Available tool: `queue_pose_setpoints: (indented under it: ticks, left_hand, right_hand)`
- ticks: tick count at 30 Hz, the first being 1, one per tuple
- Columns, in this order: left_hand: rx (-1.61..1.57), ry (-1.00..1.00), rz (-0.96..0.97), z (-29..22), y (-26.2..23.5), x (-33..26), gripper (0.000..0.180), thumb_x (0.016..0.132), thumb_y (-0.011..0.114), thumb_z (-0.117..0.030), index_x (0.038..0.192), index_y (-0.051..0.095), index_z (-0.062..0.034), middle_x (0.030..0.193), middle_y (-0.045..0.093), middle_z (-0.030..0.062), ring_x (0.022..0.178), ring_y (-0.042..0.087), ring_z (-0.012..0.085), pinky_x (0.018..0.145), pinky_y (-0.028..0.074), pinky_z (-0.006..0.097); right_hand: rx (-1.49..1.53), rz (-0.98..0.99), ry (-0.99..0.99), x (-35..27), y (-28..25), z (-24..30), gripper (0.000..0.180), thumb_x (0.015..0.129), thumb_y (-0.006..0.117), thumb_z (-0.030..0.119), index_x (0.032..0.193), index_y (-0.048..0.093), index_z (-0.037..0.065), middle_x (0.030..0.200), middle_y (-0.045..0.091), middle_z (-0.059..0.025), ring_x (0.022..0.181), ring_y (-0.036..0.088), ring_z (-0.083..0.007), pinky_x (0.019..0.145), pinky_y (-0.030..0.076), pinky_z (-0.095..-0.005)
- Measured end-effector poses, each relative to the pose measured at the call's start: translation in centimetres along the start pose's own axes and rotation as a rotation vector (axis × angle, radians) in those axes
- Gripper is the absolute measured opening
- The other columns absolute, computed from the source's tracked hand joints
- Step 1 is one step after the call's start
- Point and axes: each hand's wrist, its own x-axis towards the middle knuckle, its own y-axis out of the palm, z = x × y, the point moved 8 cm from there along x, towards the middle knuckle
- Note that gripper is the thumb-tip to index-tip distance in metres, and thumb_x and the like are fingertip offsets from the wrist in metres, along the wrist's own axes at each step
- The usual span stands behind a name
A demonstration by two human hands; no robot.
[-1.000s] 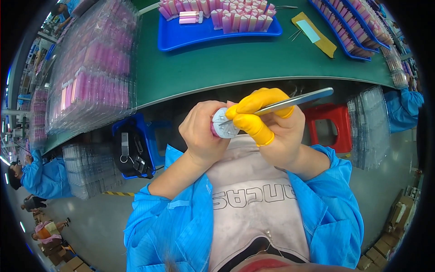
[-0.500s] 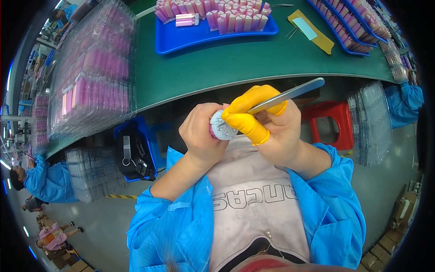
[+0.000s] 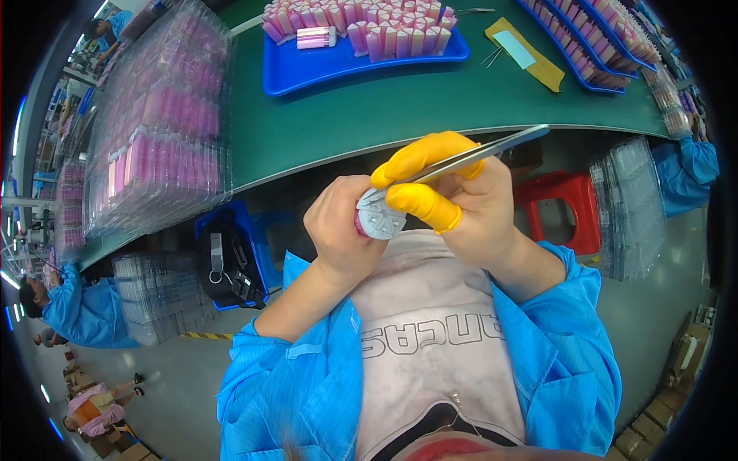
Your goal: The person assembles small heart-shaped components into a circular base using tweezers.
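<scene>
The left hand point(image 3: 338, 219) is closed around a round piece point(image 3: 382, 220), its pale grey end face turned upward, just in front of the near edge of the bench point(image 3: 307, 127). The right hand point(image 3: 486, 201), with yellow finger covers point(image 3: 427, 207), grips steel tweezers point(image 3: 503, 143) aimed at that face; tip contact cannot be told. The step appears to be fine tweezer work. The next move likely calls for a steady left hold and small, controlled tip movements.
</scene>
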Motion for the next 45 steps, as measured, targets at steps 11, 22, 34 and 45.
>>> queue_pose_setpoints:
  ticks: [11,22,34,45]
  left_hand:
    - [-0.022,-0.048,0.065,0.8,0.5,-0.6,0.042,0.057,0.075,-0.008,0.091,0.052,-0.0022,0.077,0.058,0.0112,0.065,0.059,0.0253,0.058,0.046,0.028]
    - [-0.019,0.049,-0.005,0.4,0.4,0.1,0.03,0.059,0.072,-0.008,0.082,0.054,-0.0039,0.071,0.057,0.0098,0.06,0.056,0.0253,0.051,0.044,0.029]
    - [-0.964,-0.596,0.723,0.8,3.8,-4.4,0.04,0.062,0.07,-0.008,0.099,0.055,-0.0047,0.082,0.059,0.0033,0.075,0.056,0.0107,0.07,0.043,0.023]
    - [-0.864,-0.521,0.701,0.8,4.1,-5.2,0.038,0.062,0.07,-0.008,0.097,0.054,-0.0042,0.083,0.06,0.0054,0.076,0.059,0.0142,0.07,0.045,0.025]
  right_hand:
    - [-0.117,-0.009,-0.007,-0.2,-0.1,0.0,0.025,0.075,0.064,0.005,0.098,0.054,-0.001,0.09,0.057,-0.0103,0.083,0.058,-0.0179,0.076,0.047,-0.0267]
    - [-0.69,0.168,-0.14,0.0,1.6,1.8,0.022,0.075,0.063,0.003,0.095,0.054,0.0,0.088,0.057,-0.0091,0.081,0.057,-0.0173,0.073,0.047,-0.0258]
    - [-0.025,0.047,0.102,-1.5,0.3,0.4,0.023,0.075,0.063,0.004,0.094,0.054,-0.004,0.088,0.058,-0.0128,0.081,0.059,-0.0193,0.073,0.049,-0.0274]
    - [-0.075,0.045,0.097,-3.3,0.3,-0.8,0.026,0.075,0.065,0.014,0.092,0.056,-0.005,0.084,0.058,-0.011,0.075,0.06,-0.019,0.069,0.05,-0.0256]
